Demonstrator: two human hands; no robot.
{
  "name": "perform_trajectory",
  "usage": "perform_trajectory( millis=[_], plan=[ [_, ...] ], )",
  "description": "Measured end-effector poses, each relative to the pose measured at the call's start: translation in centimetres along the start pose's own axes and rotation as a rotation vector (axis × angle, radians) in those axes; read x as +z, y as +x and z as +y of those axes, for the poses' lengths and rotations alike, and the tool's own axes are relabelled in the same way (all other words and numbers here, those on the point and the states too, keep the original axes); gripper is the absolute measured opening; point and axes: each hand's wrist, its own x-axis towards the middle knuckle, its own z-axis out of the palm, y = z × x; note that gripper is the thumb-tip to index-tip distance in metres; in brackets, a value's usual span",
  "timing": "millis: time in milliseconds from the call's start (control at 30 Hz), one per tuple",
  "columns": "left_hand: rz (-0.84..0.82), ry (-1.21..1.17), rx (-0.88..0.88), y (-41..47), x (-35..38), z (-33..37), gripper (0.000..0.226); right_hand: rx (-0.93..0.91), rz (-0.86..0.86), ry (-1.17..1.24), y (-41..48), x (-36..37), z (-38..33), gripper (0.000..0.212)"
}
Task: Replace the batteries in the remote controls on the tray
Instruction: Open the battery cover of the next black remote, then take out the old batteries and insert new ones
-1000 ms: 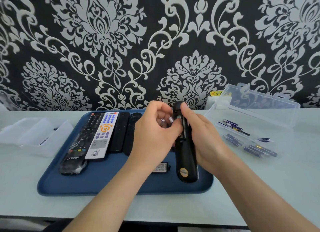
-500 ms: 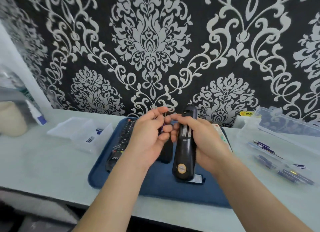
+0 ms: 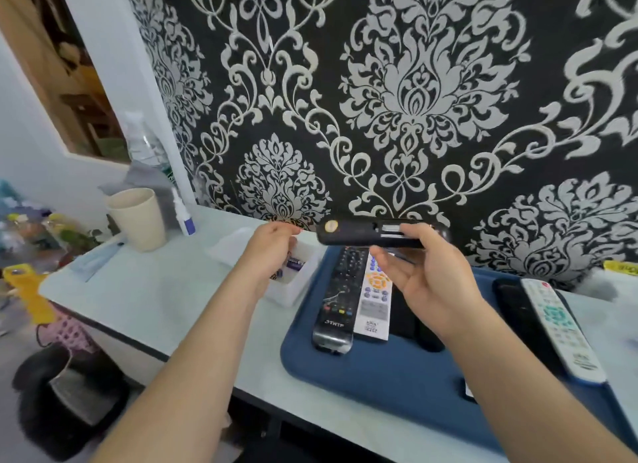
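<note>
My right hand holds a black remote level above the blue tray, back side up, with its battery bay uncovered. My left hand hangs over a small clear box left of the tray, fingers pointing down into it. Purple batteries lie in that box just beside the fingers; whether the hand still holds one is hidden. On the tray lie a black remote and a white remote side by side, with another black remote and white remote farther right.
A beige cup and a spray bottle stand at the table's far left corner. The table's front edge runs close below the tray. A small dark piece lies on the tray near my right forearm. Patterned wall behind.
My view has swung left. My right hand turned the black remote from upright to level. My left hand left the remote and moved left over the clear box.
</note>
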Motion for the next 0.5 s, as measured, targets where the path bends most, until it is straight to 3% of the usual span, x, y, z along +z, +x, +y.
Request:
perform_trajectory(
  millis=[100, 200, 267, 400, 500],
  plan=[
    [0.116, -0.154, 0.08, -0.9, -0.4, 0.7, 0.026, 0.009, 0.03, 0.097, -0.1, -0.8, 0.3, 0.003],
    [-0.086, -0.244, 0.128, -3.7, 0.9, 2.7, 0.02, 0.003, -0.002, 0.131, -0.6, -1.7, 0.5, 0.011],
    [-0.207, -0.156, 0.181, -5.5, 2.7, 3.6, 0.027, 0.002, -0.05, 0.054, -1.1, -2.5, 0.6, 0.018],
    [-0.17, -0.247, 0.248, -6.7, 5.5, 4.6, 0.029, 0.074, -0.153, -0.285, -3.1, -4.2, -0.5, 0.021],
    [-0.288, -0.272, 0.226, -7.8, 8.2, 5.5, 0.032, 0.094, -0.152, -0.345, -4.8, -5.9, -2.4, 0.015]
  ],
)
